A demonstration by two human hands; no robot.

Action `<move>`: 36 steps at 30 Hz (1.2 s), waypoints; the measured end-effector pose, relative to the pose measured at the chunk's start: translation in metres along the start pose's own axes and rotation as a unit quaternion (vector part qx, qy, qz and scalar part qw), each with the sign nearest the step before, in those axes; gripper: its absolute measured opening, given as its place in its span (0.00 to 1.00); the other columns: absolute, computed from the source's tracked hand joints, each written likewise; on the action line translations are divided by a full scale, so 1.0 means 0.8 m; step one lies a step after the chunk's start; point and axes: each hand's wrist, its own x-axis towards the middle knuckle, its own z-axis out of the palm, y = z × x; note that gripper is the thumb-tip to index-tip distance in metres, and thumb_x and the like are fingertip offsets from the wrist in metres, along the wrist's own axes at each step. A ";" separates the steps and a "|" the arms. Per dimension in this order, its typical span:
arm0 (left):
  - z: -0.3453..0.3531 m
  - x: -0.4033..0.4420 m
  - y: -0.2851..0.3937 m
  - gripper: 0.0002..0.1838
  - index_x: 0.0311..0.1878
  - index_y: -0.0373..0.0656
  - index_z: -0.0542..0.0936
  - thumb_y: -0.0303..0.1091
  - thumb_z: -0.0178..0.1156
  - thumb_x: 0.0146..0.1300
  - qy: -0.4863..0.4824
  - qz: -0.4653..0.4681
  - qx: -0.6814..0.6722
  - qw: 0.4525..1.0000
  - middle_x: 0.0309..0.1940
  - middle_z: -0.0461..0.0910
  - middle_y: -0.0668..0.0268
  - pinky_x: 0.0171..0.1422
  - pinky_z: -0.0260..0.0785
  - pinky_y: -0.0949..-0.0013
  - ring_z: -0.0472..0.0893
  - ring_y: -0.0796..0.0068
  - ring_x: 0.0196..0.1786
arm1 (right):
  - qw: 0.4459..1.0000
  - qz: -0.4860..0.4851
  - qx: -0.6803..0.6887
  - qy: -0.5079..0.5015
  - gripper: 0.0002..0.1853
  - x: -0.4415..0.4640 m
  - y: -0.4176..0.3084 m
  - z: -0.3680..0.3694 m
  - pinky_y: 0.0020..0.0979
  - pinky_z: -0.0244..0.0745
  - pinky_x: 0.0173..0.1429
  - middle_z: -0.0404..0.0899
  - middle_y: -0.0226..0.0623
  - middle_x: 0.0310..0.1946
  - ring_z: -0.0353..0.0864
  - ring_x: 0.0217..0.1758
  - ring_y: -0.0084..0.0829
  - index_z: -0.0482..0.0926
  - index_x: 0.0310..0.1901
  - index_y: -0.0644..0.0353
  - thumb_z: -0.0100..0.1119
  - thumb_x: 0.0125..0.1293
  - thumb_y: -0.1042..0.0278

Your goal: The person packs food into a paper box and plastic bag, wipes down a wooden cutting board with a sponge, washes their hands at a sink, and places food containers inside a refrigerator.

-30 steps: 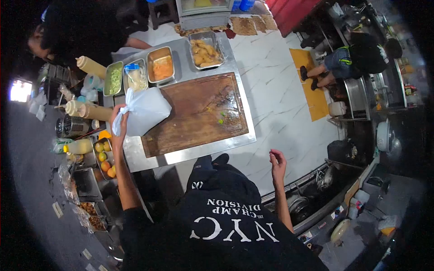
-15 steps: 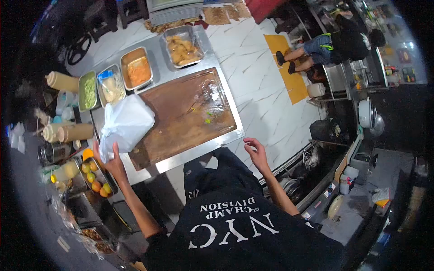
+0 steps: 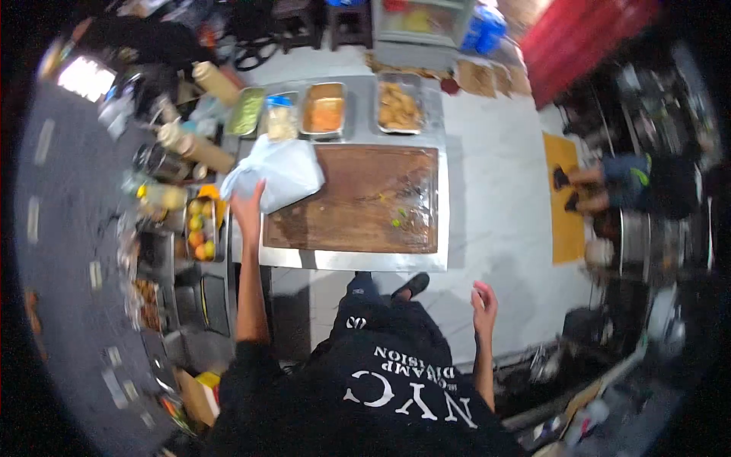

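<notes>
A knotted white plastic bag (image 3: 285, 174), filled with something hidden inside, rests over the left end of the wooden cutting board (image 3: 358, 202). My left hand (image 3: 247, 207) grips its gathered side, the thumb lying over the plastic. Bits of green scraps and a wet sheen show on the board's right half. My right hand (image 3: 484, 303) hangs over the floor to the right of the table, fingers loosely bent and apart, holding nothing.
Behind the board stand metal trays of shredded green food (image 3: 247, 113), orange food (image 3: 325, 116) and browned pieces (image 3: 400, 107). Sauce bottles (image 3: 199, 148) and a fruit tray (image 3: 199, 230) are at left. Another person (image 3: 624, 179) stands on a yellow mat (image 3: 565, 228) at right.
My view has turned and shifted, so the table appears further right and squarer. My left hand stays on the bag. My right hand has moved away from the table edge.
</notes>
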 end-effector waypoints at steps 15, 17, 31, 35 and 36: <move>0.009 0.070 0.001 0.20 0.48 0.35 0.76 0.44 0.52 0.66 -0.021 0.103 0.070 0.992 0.43 0.79 0.51 0.55 0.65 0.58 0.76 0.53 0.51 | 0.998 0.032 -0.018 0.041 0.12 -0.014 0.041 -0.091 0.22 0.71 0.40 0.78 0.30 0.42 0.75 0.43 0.20 0.76 0.49 0.59 0.55 0.64 0.71; -0.016 0.075 -0.003 0.13 0.43 0.35 0.76 0.36 0.53 0.64 0.018 0.087 0.046 0.995 0.37 0.80 0.54 0.50 0.67 0.63 0.78 0.56 0.43 | 0.998 0.038 -0.007 0.044 0.12 -0.013 0.030 -0.066 0.21 0.70 0.39 0.78 0.29 0.42 0.75 0.43 0.20 0.76 0.49 0.59 0.56 0.64 0.69; -0.091 0.088 -0.080 0.07 0.42 0.36 0.73 0.26 0.56 0.61 0.089 0.045 -0.042 0.994 0.32 0.76 0.58 0.43 0.66 0.67 0.75 0.66 0.35 | 0.998 0.023 -0.035 -0.051 0.15 0.028 -0.071 0.124 0.21 0.68 0.41 0.77 0.31 0.41 0.73 0.40 0.20 0.74 0.51 0.63 0.56 0.64 0.68; -0.081 0.069 -0.124 0.12 0.49 0.36 0.72 0.30 0.55 0.65 0.113 0.088 0.013 0.990 0.41 0.75 0.56 0.53 0.65 0.66 0.74 0.64 0.45 | 0.997 0.030 -0.034 -0.055 0.15 0.028 -0.086 0.143 0.22 0.70 0.43 0.78 0.33 0.42 0.74 0.43 0.21 0.74 0.51 0.64 0.57 0.63 0.69; -0.066 0.066 -0.141 0.14 0.51 0.35 0.71 0.31 0.55 0.65 0.147 0.129 0.022 0.980 0.44 0.74 0.55 0.56 0.64 0.65 0.74 0.63 0.49 | 0.998 0.030 -0.026 -0.042 0.15 0.026 -0.087 0.147 0.23 0.70 0.44 0.78 0.33 0.42 0.74 0.44 0.22 0.75 0.50 0.64 0.57 0.63 0.69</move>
